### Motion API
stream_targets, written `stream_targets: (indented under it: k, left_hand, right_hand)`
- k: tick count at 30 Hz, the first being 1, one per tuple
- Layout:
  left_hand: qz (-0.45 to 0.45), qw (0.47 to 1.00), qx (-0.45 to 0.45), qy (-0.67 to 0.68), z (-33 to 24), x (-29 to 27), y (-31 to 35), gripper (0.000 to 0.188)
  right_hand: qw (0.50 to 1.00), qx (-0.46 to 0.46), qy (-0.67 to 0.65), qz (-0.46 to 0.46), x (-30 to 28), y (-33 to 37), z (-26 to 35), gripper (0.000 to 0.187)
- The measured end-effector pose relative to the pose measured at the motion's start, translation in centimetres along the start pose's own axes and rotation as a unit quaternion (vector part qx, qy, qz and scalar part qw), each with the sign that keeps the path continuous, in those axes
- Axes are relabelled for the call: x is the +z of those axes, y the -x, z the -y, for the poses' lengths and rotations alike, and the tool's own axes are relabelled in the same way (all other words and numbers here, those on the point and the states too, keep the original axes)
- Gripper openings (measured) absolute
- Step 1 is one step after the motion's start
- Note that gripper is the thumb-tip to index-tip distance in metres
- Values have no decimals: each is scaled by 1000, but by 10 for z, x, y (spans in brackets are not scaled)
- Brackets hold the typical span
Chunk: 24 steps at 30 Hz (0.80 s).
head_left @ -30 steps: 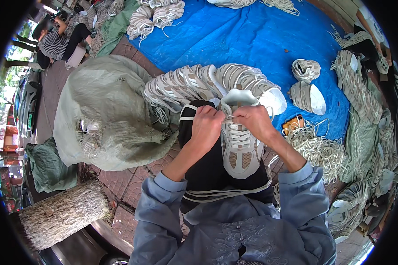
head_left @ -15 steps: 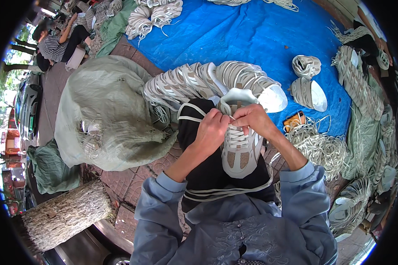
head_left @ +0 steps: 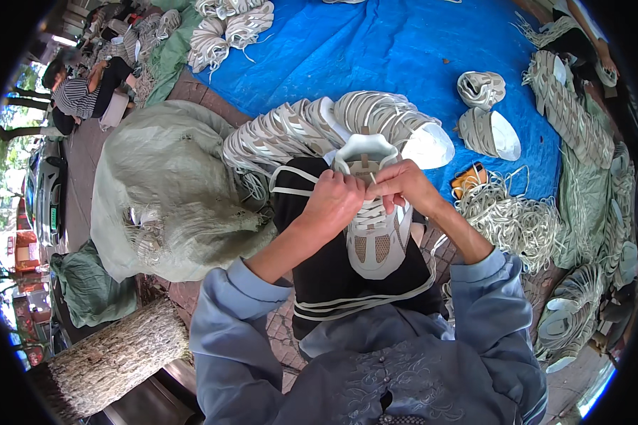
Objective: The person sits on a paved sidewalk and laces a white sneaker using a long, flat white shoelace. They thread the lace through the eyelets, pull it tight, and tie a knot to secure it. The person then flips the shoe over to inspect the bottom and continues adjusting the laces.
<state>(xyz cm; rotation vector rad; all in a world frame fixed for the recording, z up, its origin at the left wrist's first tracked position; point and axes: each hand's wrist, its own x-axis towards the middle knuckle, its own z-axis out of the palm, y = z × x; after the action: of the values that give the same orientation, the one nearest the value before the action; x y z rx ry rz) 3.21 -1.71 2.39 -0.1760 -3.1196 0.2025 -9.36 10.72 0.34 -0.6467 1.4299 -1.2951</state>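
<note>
I see the right hand pinching a lace; the left hand is curled closed, on what I can't tell. Beneath both, the shoe points its toe toward the wearer, long axis fore-and-aft.

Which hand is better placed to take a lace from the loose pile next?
Probably the right hand: the pile of laces lies to its right. The left hand is farther off, at the left side of the shoe. Both are busy there.
</note>
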Motion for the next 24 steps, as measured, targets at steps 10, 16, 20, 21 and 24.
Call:
stream_targets:
  k: [10,16,20,21,24]
  left_hand:
    - [264,936,-101,207,17,-22,-41,16]
    - [287,955,5,80,2,-26,-36,12]
    - [431,860,-176,210,13,-35,-54,10]
    - [255,956,-81,118,10,-23,-36,8]
    - [221,975,15,34,-2,-26,-37,7]
  right_hand:
    - [916,-254,291,-108,-22,13,-12,11]
    - [987,-138,-16,-87,-15,16,-13,9]
    - [982,-43,-177,-51,-18,18,-20,10]
    - [983,-29,-174,-51,-18,17,-23,10]
    - [986,-7,-149,-75,-21,19,-30,10]
